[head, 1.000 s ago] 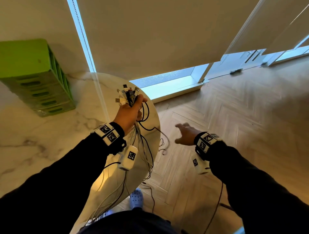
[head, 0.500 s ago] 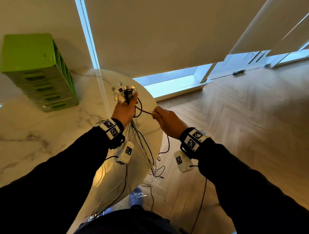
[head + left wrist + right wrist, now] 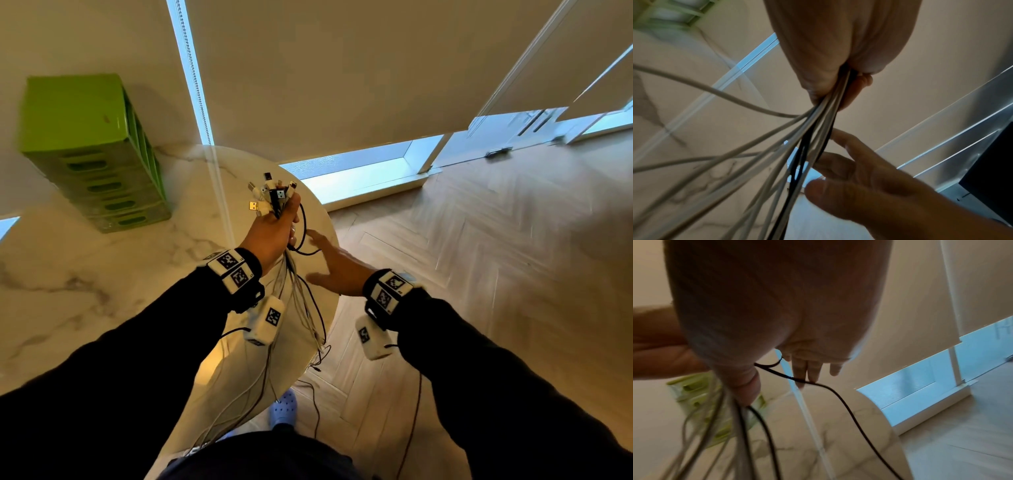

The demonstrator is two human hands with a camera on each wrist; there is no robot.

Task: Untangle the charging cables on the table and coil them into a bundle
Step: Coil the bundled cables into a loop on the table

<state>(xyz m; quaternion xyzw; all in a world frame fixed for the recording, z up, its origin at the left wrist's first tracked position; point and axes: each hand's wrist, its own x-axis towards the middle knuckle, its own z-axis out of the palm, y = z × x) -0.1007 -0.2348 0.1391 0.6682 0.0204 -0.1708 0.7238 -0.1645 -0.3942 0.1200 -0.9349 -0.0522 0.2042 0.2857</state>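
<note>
Gathering stage, by my reading: the cable ends are collected but no coil is formed yet.

- Left hand [image 3: 274, 233]: fist curled round the charging cables [image 3: 301, 301] just below their plugs [image 3: 270, 197], held above the marble table [image 3: 85, 291] near its 2 o'clock edge.
- Cables: white and black strands hang from your fist, over the table rim and down toward the floor [image 3: 479, 274] at 6 o'clock.
- Black cable [image 3: 838, 395]: one loop strays out at 3 o'clock of the fist.
- Right hand [image 3: 337, 267]: fingers spread and straight, holding nothing; the fingertips [image 3: 807, 374] meet that black loop.
- Next move, as I judge it: close your right hand on the hanging strands and draw them up into loops.
- Nearby: green crate [image 3: 89, 150] at 10 o'clock, well apart.
- Obstruction: the wrist-camera lead [image 3: 412, 428] hangs close by and could be caught up in the bundle.
</note>
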